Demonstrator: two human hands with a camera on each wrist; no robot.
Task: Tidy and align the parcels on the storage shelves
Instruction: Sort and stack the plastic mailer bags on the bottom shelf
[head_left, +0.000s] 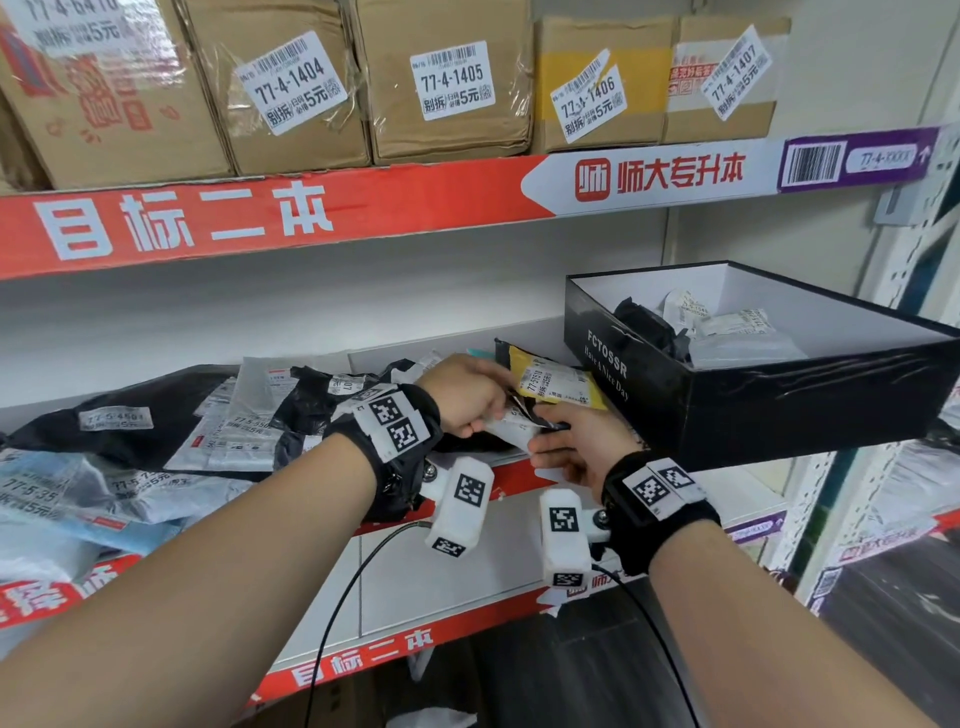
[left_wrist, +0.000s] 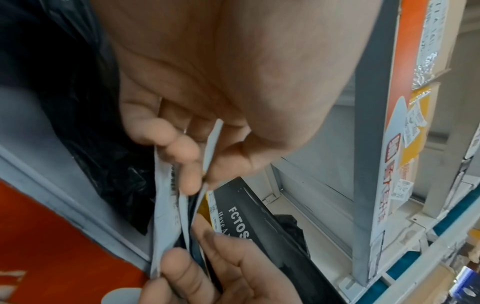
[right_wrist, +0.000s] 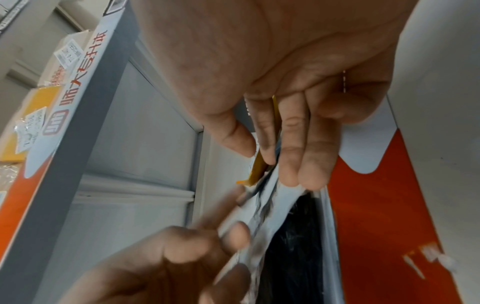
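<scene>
Holding a small bundle of flat parcels (head_left: 511, 423) between them, both hands worked at the front edge of the middle shelf (head_left: 332, 587), just left of the open black box (head_left: 779, 395). The left hand (head_left: 465, 397) came at the bundle from above, its fingers (left_wrist: 182, 156) curled over and pinching the upper edges of the pale mailers (left_wrist: 166, 205); the right hand (head_left: 576, 449) met it from below, thumb on one face and fingers (right_wrist: 298, 156) laid nearly straight along the other, squeezing the lower end. The bundle stood on edge between the two palms, its long axis running roughly from one hand to the other, so neither hand was nearer: both already touched it. How many parcels it held could not be told for certain; at least two pale mailers showed, with something dark between them. One yellow parcel (head_left: 558, 387) lay against the box wall, touching the bundle on its far side. To the left lay a loose heap of soft bags (head_left: 156, 441), black and pale, overlapping, too tangled to count. On the shelf above stood five cardboard boxes (head_left: 447, 78) in a row, labels facing out. My judgement was that squaring the bundle's edges came next, and the slick mailers might slide apart if the pinch loosened.
</scene>
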